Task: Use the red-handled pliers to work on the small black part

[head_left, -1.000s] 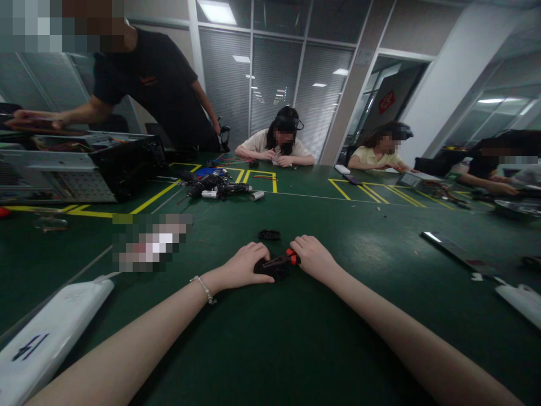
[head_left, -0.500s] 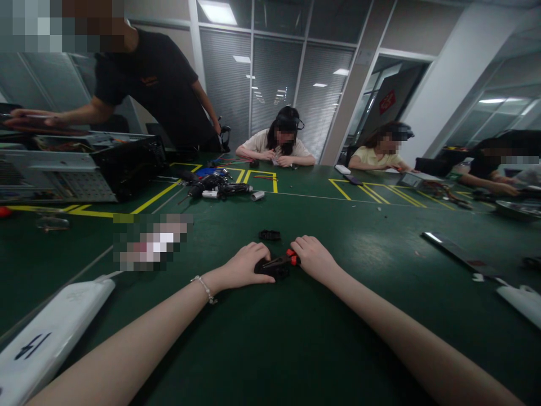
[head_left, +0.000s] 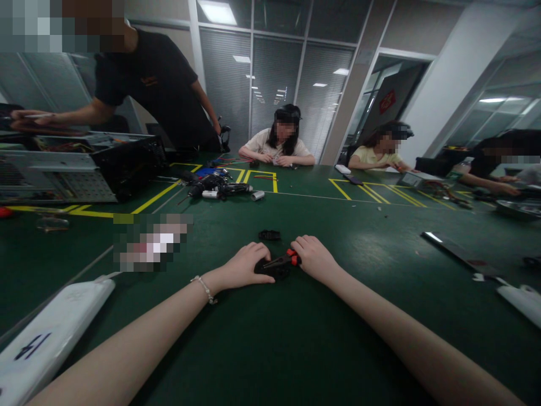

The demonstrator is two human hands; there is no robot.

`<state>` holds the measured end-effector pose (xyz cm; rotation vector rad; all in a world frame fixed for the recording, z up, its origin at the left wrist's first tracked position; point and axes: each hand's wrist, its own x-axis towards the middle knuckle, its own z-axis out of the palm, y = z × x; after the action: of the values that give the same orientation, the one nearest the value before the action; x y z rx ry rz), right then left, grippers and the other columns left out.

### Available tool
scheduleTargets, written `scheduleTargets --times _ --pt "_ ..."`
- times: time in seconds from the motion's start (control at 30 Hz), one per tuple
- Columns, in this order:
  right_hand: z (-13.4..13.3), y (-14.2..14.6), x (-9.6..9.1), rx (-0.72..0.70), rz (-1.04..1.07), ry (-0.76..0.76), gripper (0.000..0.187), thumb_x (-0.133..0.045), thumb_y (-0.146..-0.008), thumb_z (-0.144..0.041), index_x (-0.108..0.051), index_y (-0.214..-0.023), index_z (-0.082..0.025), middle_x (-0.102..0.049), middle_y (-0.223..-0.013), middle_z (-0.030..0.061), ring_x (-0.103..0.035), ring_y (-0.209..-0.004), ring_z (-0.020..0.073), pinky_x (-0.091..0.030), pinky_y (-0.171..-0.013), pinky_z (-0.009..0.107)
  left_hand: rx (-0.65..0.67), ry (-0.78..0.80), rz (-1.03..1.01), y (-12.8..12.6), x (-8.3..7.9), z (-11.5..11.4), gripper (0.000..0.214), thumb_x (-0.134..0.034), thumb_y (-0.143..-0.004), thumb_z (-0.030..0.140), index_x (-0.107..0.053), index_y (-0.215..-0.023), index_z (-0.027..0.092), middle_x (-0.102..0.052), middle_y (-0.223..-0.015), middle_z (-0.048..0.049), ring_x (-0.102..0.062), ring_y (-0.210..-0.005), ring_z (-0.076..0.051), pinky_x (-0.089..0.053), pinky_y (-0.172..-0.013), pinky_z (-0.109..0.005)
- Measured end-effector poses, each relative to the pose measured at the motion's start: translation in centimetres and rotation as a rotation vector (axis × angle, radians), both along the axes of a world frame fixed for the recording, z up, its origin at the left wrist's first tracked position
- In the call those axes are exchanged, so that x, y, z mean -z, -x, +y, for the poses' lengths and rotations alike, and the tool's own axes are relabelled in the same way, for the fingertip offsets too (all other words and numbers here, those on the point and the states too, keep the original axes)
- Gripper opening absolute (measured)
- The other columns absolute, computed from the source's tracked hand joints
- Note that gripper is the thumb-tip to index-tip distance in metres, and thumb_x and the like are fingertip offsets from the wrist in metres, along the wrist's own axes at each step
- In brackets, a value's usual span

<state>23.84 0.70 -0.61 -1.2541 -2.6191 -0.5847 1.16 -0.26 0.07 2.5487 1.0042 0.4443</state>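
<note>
My left hand (head_left: 243,266) rests on the green table (head_left: 270,338), its fingers curled over a small black part (head_left: 273,270). My right hand (head_left: 313,258) is closed on the red-and-black handles of a pair of pliers (head_left: 281,260), whose jaws point left at the black part. Both hands meet at the middle of the table, a forearm's length from me. A second small black piece (head_left: 269,234) lies loose just beyond the hands. A thin bracelet (head_left: 205,289) circles my left wrist.
A white box (head_left: 46,338) lies at the near left. An opened computer case (head_left: 80,166) stands far left, a standing person leaning over it. Tools and a silver cylinder (head_left: 220,187) lie mid-table. Three seated people work at the far side. A dark flat strip (head_left: 459,254) lies right.
My hands have hardly moved. The seated person straight across has lifted their head and lowered their hands to the table.
</note>
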Motion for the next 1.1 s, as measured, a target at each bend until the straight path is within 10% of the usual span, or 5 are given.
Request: scheduleTargets --times 1.1 --pt "0.62 -0.77 0.54 -0.026 0.175 0.061 0.024 -0.053 -0.065 -0.010 -0.054 -0.088 -0.015 -0.055 -0.086 0.0063 -0.047 -0.080 0.0182 -0.036 -0.073 0.030 0.003 -0.015 -0.007 0.01 0.44 0.23 0.039 -0.058 -0.070 0.053 -0.048 -0.088 0.020 -0.049 -0.095 -0.0020 -0.043 -0.086 -0.020 -0.035 -0.073 -0.029"
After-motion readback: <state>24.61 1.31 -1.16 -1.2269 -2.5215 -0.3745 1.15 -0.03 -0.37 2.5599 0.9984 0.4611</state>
